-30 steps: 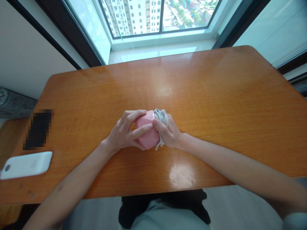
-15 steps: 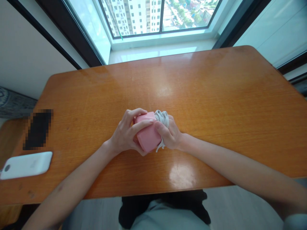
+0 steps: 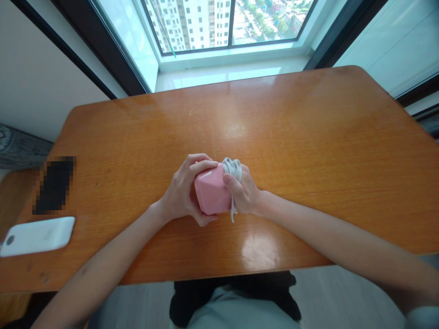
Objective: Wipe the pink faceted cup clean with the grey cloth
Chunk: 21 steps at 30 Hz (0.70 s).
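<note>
- Pink box (image 3: 214,189) between my two hands, over the middle of the near part of the wooden table (image 3: 291,151); whether it touches the wood, I cannot tell.
- My left hand (image 3: 180,192) is curled round it, fingers along the far edge, thumb at the near one.
- My right hand (image 3: 245,189) is closed on the pale cord (image 3: 232,169), thumb against the box; loose ends hang below.
- Well to my left lies a white device (image 3: 41,235).
</note>
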Each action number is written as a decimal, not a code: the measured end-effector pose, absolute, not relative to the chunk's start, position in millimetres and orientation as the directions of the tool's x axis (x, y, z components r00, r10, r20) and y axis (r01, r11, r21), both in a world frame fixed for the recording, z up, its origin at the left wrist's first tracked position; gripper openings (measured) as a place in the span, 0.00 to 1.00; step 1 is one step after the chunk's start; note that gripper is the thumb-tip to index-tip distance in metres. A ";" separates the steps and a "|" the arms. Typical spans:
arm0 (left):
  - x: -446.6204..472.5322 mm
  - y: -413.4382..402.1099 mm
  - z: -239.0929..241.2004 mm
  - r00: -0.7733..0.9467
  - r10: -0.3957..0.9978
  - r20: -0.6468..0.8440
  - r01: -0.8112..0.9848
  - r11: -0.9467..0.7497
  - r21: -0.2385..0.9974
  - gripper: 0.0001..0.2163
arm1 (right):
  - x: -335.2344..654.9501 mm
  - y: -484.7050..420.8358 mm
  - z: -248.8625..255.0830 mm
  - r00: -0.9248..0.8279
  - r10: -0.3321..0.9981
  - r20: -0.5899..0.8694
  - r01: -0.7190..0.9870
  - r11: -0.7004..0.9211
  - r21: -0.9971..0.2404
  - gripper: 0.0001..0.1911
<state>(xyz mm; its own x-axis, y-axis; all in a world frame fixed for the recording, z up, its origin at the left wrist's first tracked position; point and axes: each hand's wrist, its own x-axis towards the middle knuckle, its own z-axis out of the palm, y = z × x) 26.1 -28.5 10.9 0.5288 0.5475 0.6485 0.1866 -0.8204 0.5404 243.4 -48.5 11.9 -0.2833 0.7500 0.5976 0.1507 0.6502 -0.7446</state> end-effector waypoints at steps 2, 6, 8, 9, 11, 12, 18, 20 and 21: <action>26.8 -28.7 9.3 0.528 0.587 0.614 0.137 -0.772 0.620 0.49 | 243.8 -48.2 11.1 -0.306 0.723 0.619 0.204 0.685 -0.699 0.28; 26.8 -30.6 7.3 0.565 0.676 0.473 0.070 -0.610 0.789 0.48 | 244.1 -48.7 9.7 -0.346 0.613 0.711 0.247 0.790 -0.561 0.29; 26.1 -31.3 6.6 0.566 0.674 0.475 0.062 -0.610 0.790 0.49 | 244.0 -49.2 9.3 -0.355 0.593 0.723 0.238 0.805 -0.543 0.29; 25.7 -31.5 6.1 0.564 0.668 0.485 0.061 -0.620 0.783 0.49 | 243.9 -49.5 9.1 -0.361 0.592 0.720 0.237 0.805 -0.543 0.30; 24.6 -31.7 4.9 0.565 0.660 0.495 0.066 -0.635 0.770 0.50 | 243.8 -49.8 8.9 -0.365 0.597 0.714 0.244 0.802 -0.546 0.30; 24.0 -31.8 4.0 0.565 0.659 0.496 0.076 -0.640 0.765 0.50 | 243.7 -49.9 8.8 -0.363 0.599 0.714 0.249 0.801 -0.545 0.30; 23.1 -30.5 -4.9 0.510 0.589 0.627 0.109 -0.767 0.632 0.55 | 243.2 -48.4 11.0 -0.344 0.614 0.710 0.259 0.789 -0.557 0.28; 22.5 -29.1 -6.9 0.463 0.507 0.727 0.109 -0.847 0.521 0.53 | 243.1 -48.1 12.1 -0.334 0.633 0.698 0.261 0.774 -0.577 0.26; 21.9 -28.3 -6.9 0.455 0.468 0.758 0.122 -0.876 0.467 0.51 | 243.1 -48.1 12.5 -0.330 0.637 0.696 0.262 0.770 -0.581 0.26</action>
